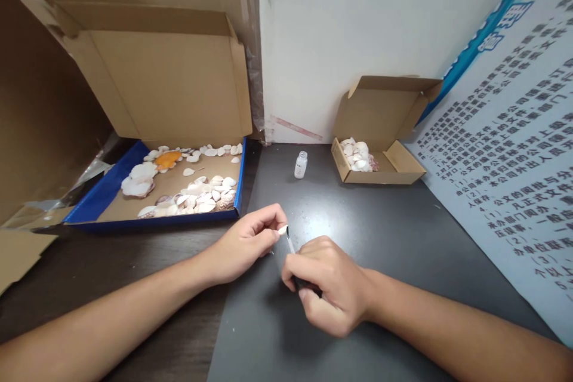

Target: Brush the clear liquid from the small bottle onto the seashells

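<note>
Between the thumb and fingers of my left hand (246, 245) is pinched a small white seashell (282, 230). My right hand (329, 283) is closed around the dark cap of a small brush (290, 244), whose handle is mostly hidden in the fist. The brush's dark tip touches or nearly touches the shell's right edge. Beyond the hands, a small whitish bottle (301, 165) stands upright with its neck uncapped.
At the left lies an open blue-edged cardboard box (152, 224) with many seashells and an orange one (168, 159). A smaller open carton (380, 177) holding white shells sits back right. A white panel (349, 24) rises behind, and a printed sheet (505, 149) slants along the right.
</note>
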Motion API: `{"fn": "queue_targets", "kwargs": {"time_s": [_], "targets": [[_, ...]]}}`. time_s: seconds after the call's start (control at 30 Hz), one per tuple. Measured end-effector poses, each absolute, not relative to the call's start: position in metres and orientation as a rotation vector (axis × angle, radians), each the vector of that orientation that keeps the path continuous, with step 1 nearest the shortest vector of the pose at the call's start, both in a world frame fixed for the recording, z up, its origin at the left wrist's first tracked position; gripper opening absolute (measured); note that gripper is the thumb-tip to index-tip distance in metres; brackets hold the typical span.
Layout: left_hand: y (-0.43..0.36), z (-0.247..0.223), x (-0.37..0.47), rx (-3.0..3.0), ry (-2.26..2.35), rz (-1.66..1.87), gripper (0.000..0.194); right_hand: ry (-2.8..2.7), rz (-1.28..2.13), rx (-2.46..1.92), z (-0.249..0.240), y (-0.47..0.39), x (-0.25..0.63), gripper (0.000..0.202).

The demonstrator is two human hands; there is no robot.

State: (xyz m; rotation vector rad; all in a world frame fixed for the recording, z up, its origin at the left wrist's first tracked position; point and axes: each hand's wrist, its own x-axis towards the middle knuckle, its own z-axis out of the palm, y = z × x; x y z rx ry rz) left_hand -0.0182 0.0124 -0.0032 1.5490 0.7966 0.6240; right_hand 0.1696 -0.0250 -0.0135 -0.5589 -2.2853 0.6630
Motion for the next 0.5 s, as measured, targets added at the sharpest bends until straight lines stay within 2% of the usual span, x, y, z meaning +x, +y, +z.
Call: {"fn": "queue_targets", "kwargs": {"time_s": [0.5], "targets": [[0.0124,-0.0021,-0.0176,1.584,0.816,0.627,0.008,-2.268,0.705,-0.566,-0.0139,-0.0251,0.1699,0.010]]}}
